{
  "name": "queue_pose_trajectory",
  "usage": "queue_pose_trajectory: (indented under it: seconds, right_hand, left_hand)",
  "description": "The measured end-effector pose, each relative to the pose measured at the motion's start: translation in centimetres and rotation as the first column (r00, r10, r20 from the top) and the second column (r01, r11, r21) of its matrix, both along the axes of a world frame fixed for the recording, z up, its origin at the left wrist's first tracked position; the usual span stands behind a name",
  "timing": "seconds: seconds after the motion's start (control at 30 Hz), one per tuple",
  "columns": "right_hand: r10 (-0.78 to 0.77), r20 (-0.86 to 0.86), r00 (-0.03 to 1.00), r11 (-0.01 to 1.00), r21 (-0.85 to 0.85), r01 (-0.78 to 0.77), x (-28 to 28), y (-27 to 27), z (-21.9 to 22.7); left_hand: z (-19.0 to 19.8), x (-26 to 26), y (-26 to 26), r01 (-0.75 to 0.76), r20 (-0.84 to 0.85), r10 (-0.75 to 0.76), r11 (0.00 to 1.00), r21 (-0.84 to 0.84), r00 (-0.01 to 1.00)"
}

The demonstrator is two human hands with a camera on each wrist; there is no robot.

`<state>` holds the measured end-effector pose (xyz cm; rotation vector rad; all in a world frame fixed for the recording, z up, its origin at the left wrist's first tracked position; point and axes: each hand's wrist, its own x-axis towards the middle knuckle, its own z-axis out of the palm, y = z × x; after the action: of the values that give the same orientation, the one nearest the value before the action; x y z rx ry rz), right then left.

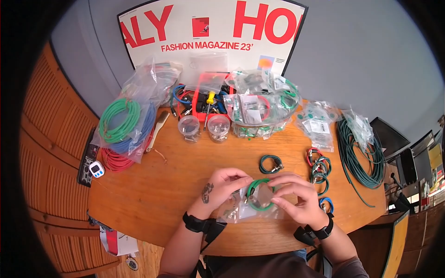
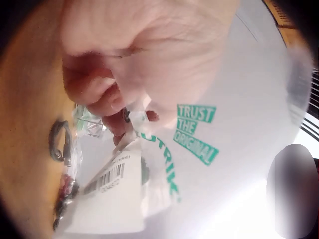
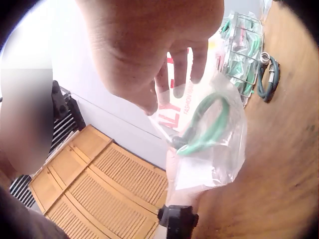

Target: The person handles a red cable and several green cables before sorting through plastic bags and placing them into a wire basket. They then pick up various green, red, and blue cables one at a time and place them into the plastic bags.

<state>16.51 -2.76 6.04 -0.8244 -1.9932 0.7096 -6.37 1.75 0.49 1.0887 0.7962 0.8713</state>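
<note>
Between both hands, over the front of the table, is a clear plastic bag [image 1: 230,212] with a coiled green cable [image 1: 262,208] inside. My left hand [image 1: 225,184] pinches the bag's upper left edge between thumb and fingers. On the opposite side, my right hand [image 1: 301,198] holds the bag's edge with thumb and index finger, its other fingers spread. In the left wrist view the bag has green lettering and a white barcode label [image 2: 112,194]. The right wrist view shows the green coil [image 3: 223,122] through the plastic, with a dark connector [image 3: 185,138] at its end.
A dark green coiled cable [image 1: 265,165] lies just beyond the hands. More small coils [image 1: 321,169] sit to the right, beside a large dark cable coil [image 1: 345,153]. Behind stand two clear tubs [image 1: 189,127], a red bin [image 1: 200,111] and a wire basket [image 3: 245,64] of bagged cables.
</note>
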Motion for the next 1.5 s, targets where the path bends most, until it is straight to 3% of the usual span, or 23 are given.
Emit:
queue_pose_trajectory:
  seconds: [0.07, 0.17, 0.23, 0.3, 0.33, 0.4, 0.57, 0.63, 0.67, 0.73, 0.77, 0.83, 0.87, 0.9, 0.97, 1.03, 1.1, 1.17, 1.27, 1.3, 1.37, 1.43, 1.5]
  right_hand:
    - [0.008, -0.015, 1.000, 0.984, -0.175, -0.011, -0.1, -0.4, -0.1]
    - [0.118, 0.093, 0.989, 0.983, -0.153, -0.103, 0.3, -0.4, -0.6]
    - [0.110, 0.102, 0.989, 0.990, -0.102, -0.100, -0.4, -0.2, -0.2]
    - [0.016, 0.130, 0.991, 0.993, 0.115, -0.031, -1.0, 0.1, 0.4]
    - [0.011, 0.129, 0.992, 0.993, 0.115, -0.026, -1.1, 0.0, 0.2]
    - [-0.001, 0.084, 0.996, 1.000, -0.020, 0.003, -1.4, -0.1, -0.3]
    - [0.016, 0.226, 0.974, 0.999, -0.048, -0.005, -0.9, 0.3, -0.4]
    - [0.029, 0.273, 0.962, 1.000, -0.009, -0.028, -0.5, 0.4, -0.5]
    - [-0.037, 0.178, 0.983, 0.998, -0.034, 0.044, -0.5, 0.2, -0.5]
    - [-0.132, 0.016, 0.991, 0.990, -0.041, 0.133, -0.1, 0.4, -0.7]
    - [-0.136, 0.018, 0.991, 0.990, -0.038, 0.136, 0.0, 0.5, -0.8]
    - [-0.358, -0.169, 0.918, 0.898, -0.332, 0.288, 0.3, 0.3, -1.0]
    - [-0.380, -0.294, 0.877, 0.886, -0.388, 0.254, 0.2, 0.6, -1.5]
    - [-0.382, -0.293, 0.876, 0.886, -0.384, 0.258, 0.3, 0.9, -1.8]
    - [-0.467, -0.344, 0.815, 0.804, -0.549, 0.228, 0.5, 1.6, -2.6]
    - [-0.470, -0.320, 0.823, 0.775, -0.596, 0.210, 1.0, 2.0, -4.2]
    - [-0.423, -0.420, 0.803, 0.753, -0.655, 0.054, 0.5, 2.4, -4.2]
    - [-0.352, -0.419, 0.837, 0.778, -0.628, 0.013, 0.6, 2.4, -3.1]
    - [-0.172, -0.264, 0.949, 0.672, -0.736, -0.083, 1.2, 2.8, -3.2]
    - [-0.175, -0.264, 0.949, 0.675, -0.733, -0.080, 1.6, 3.1, -3.4]
    - [-0.161, -0.064, 0.985, 0.653, -0.755, 0.058, 2.2, 3.6, -3.5]
    - [-0.166, -0.084, 0.983, 0.719, -0.692, 0.062, 2.5, 4.3, -3.1]
    - [-0.172, -0.109, 0.979, 0.750, -0.659, 0.058, 2.7, 5.1, -0.9]
  left_hand:
    - [0.3, -0.1, -0.1, 0.026, -0.001, -0.026, 0.999, 0.021, 1.000]
    - [0.5, 0.1, -0.3, 0.050, -0.022, -0.049, 0.998, 0.048, 0.999]
    - [0.3, 0.2, -0.4, 0.088, 0.054, -0.102, 0.970, 0.228, 0.993]
    - [0.3, 0.0, -0.3, 0.108, 0.027, -0.118, 0.963, 0.246, 0.993]
    - [0.3, 0.0, -0.3, 0.127, 0.003, -0.133, 0.956, 0.265, 0.991]
    - [1.0, -0.1, -0.5, 0.129, 0.013, -0.134, 0.972, 0.197, 0.991]
    - [-0.2, -0.3, -0.1, 0.134, 0.032, -0.138, 0.985, 0.109, 0.990]
    - [-1.4, -0.6, 0.3, 0.131, 0.352, -0.131, 0.991, 0.023, 0.927]
    - [-1.4, -0.5, 0.3, 0.130, 0.352, -0.130, 0.991, 0.024, 0.927]
    - [-1.0, -0.2, 0.4, 0.024, 0.606, 0.085, 0.985, -0.171, 0.791]
    - [-0.4, -0.1, 0.4, 0.028, 0.608, 0.081, 0.985, -0.168, 0.790]
    - [0.8, 0.1, 0.3, 0.160, 0.677, 0.025, 0.964, -0.210, 0.736]
    - [0.0, 0.2, 0.3, 0.209, 0.674, -0.049, 0.965, -0.159, 0.737]
    - [-0.5, 0.6, 0.1, 0.214, 0.675, -0.055, 0.964, -0.155, 0.736]
    - [-1.5, 1.4, -0.2, 0.218, 0.590, -0.147, 0.975, -0.050, 0.794]
    - [-2.8, 1.9, -0.1, 0.178, 0.514, -0.129, 0.983, -0.047, 0.848]
    - [-3.3, 1.8, 0.1, 0.058, 0.187, -0.049, 0.997, -0.040, 0.981]
    - [-3.3, 1.9, 0.1, -0.002, 0.232, 0.027, 0.994, -0.109, 0.972]
    - [-3.4, 1.4, 0.3, 0.035, 0.189, -0.007, 0.989, -0.141, 0.982]
    - [-3.3, 1.5, 0.4, 0.029, 0.169, -0.011, 0.994, -0.103, 0.985]
    - [-3.2, 1.8, 0.3, 0.027, 0.154, -0.017, 0.998, -0.063, 0.988]
    - [-3.0, 2.1, 0.2, -0.105, 0.239, 0.129, 0.988, -0.111, 0.962]
    - [-3.0, 1.5, 0.7, -0.093, 0.276, 0.129, 0.986, -0.140, 0.952]
